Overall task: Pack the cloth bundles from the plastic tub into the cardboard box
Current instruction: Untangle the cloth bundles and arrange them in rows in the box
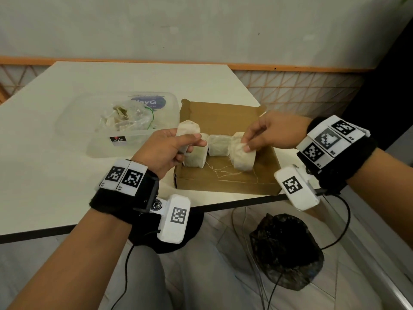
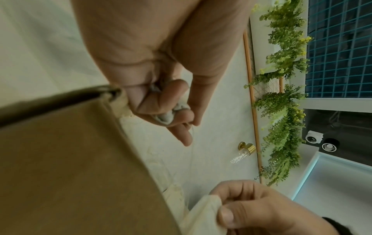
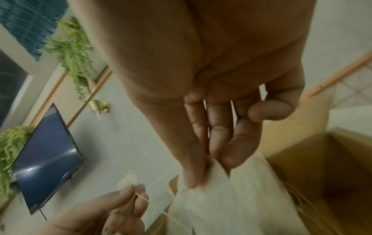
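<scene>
1. Two hands work over the cardboard box (image 1: 225,173) at centre in the head view: the left hand (image 1: 166,151) grips a cloth bundle (image 1: 188,129), the right hand (image 1: 271,133) pinches another bundle (image 1: 243,157) standing inside. The plastic tub (image 1: 96,121) sits centre-left.
2. Left wrist view: curled fingers (image 2: 161,101) clutch cloth at centre.
3. Right wrist view: fingertips (image 3: 193,174) pinch pale cloth at lower centre.

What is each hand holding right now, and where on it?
The left hand grips a cloth bundle by its lower part. The right hand pinches the top of another bundle standing in the cardboard box.
</scene>
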A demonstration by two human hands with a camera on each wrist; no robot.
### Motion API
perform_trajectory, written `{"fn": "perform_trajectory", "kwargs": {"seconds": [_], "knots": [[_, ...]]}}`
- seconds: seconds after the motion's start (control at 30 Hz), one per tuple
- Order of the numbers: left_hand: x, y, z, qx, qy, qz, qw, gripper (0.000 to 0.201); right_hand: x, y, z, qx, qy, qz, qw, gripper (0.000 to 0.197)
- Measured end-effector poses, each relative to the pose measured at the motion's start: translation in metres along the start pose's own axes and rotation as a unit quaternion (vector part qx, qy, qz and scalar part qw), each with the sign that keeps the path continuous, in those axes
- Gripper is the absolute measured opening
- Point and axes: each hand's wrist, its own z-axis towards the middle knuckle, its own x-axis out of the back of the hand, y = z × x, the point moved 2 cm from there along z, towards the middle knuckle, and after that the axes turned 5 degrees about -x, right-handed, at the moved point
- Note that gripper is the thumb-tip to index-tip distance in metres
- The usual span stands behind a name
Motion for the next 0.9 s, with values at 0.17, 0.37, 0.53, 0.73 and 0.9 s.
{"fn": "perform_trajectory", "kwargs": {"seconds": [0.17,0.37,0.53,0.73,0.9], "knots": [[0.0,-0.001,0.001,-0.002,-0.008,0.01,1.0,0.016,-0.014,0.014,0.016,-0.019,0.023,-0.001,1.0,0.009],[0.001,0.0,0.001,0.002,-0.007,0.007,1.0,0.018,-0.009,0.019,0.027,-0.03,0.05,0.008,0.998,0.013],[-0.002,0.003,-0.002,0.006,-0.005,0.003,1.0,0.008,-0.01,0.018,0.03,-0.03,0.056,0.002,0.998,0.017],[-0.004,0.006,-0.003,0.011,0.0,-0.037,0.999,0.017,-0.003,0.012,0.022,-0.028,0.111,0.008,0.993,0.017],[-0.008,0.013,-0.006,0.014,-0.031,-0.101,0.994,0.02,-0.008,0.006,-0.007,0.034,0.141,0.037,0.989,0.01]]}}
